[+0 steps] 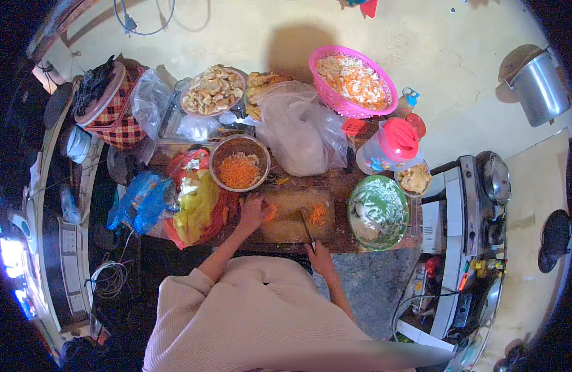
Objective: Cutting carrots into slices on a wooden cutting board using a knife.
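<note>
On a wooden cutting board [290, 197] before me, my left hand [253, 210] has its fingers bent over an orange piece of carrot [269, 213]. Its exact cut is partly hidden by the fingers. My right hand [321, 256] grips a knife [307, 225], whose blade points away from me across the board. To the right of the blade lies a small heap of finely cut carrot [318, 215]. Beyond my left hand stands a metal bowl [213, 176] holding chopped carrot [239, 173] and a paler shredded food.
Red and yellow plastic bags [197, 209] crowd the left. A green basin [403, 204] with white shreds and a pink-lidded pitcher [376, 151] stand right. Behind are a clear plastic bag [300, 135], a pink basket [314, 88] of shreds and a bowl of pale brown pieces [214, 93].
</note>
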`<action>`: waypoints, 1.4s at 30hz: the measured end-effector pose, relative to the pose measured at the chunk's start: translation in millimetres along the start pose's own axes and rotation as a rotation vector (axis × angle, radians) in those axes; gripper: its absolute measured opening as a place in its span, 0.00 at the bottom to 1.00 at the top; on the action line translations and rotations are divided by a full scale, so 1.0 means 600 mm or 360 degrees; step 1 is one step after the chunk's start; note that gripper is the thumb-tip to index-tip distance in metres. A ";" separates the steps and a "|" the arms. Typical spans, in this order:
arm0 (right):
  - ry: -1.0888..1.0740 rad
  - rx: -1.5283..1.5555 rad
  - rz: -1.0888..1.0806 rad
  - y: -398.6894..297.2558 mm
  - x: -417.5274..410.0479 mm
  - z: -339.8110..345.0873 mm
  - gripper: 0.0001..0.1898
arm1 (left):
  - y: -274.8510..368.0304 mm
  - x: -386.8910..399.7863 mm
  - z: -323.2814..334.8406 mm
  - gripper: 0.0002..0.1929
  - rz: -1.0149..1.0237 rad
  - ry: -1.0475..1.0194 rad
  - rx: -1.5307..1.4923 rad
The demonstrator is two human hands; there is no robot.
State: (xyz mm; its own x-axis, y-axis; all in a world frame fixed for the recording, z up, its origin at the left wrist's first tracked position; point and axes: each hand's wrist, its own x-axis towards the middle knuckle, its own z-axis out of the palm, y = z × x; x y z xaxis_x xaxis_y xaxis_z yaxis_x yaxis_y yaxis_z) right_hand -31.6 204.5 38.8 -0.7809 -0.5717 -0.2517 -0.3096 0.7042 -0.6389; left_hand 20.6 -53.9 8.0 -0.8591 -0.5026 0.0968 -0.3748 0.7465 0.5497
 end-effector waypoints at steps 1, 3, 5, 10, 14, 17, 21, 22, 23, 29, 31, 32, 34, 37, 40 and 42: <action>-0.0049 0.0023 -0.0009 -0.010 -0.003 -0.005 0.19 | -0.001 0.006 -0.003 0.13 -0.0107 -0.0211 -0.0245; -0.0089 0.0049 -0.0004 -0.008 -0.006 -0.003 0.19 | 0.022 0.008 -0.017 0.13 -0.0147 -0.0168 -0.0428; -0.0023 0.0050 0.0005 0.008 -0.009 0.010 0.18 | 0.049 0.015 -0.032 0.12 -0.0188 -0.0125 -0.0613; 0.0104 0.0103 0.0008 -0.008 -0.010 0.007 0.16 | 0.086 0.015 -0.010 0.08 0.0119 -0.0289 -0.0557; 0.0167 -0.0053 0.0013 -0.007 -0.003 0.017 0.16 | 0.090 -0.002 0.061 0.11 0.0108 -0.0235 -0.0521; 0.0179 -0.0052 0.0136 -0.033 -0.007 0.020 0.16 | 0.093 -0.011 0.061 0.11 0.0296 0.0001 -0.0082; 0.0159 -0.0105 0.0200 -0.062 -0.015 0.014 0.16 | 0.105 -0.027 0.022 0.13 0.0421 0.0050 0.0259; 0.0152 -0.0123 0.0194 -0.064 -0.015 0.014 0.16 | 0.105 -0.031 0.020 0.15 0.0404 -0.0078 0.0329; 0.0144 -0.0142 0.0187 -0.067 -0.016 0.014 0.16 | 0.105 -0.035 0.016 0.15 0.0401 -0.0081 0.0327; 0.0158 -0.0097 0.0079 -0.079 -0.021 0.016 0.17 | 0.102 -0.071 0.044 0.21 0.0807 -0.0051 0.0297; 0.0144 -0.0094 0.0109 -0.078 -0.020 0.015 0.17 | 0.111 -0.073 0.038 0.22 0.0757 -0.0128 0.0270; 0.0133 -0.0089 0.0136 -0.077 -0.019 0.015 0.17 | 0.111 -0.073 0.039 0.22 0.0754 -0.0128 0.0267; 0.0088 -0.0104 0.0176 -0.072 -0.017 0.019 0.17 | 0.105 -0.074 0.038 0.22 0.0793 -0.0100 0.0204; 0.0079 -0.0104 0.0159 -0.064 -0.015 0.026 0.17 | 0.101 -0.072 0.039 0.22 0.0839 -0.0131 0.0240; 0.0097 -0.0103 0.0111 -0.062 -0.014 0.032 0.15 | 0.101 -0.074 0.038 0.23 0.0790 -0.0223 0.0226; 0.0081 -0.0118 0.0121 -0.066 -0.013 0.031 0.15 | 0.099 -0.071 0.041 0.24 0.0801 -0.0197 0.0215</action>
State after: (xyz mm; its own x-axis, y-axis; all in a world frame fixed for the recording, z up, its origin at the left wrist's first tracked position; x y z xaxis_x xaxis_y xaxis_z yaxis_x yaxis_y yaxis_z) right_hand -3.1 173.4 52.8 -0.8296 -0.4947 -0.2591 -0.2863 0.7752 -0.5632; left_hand 26.4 22.7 16.2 -0.9758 -0.0188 0.2177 0.0597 0.9355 0.3484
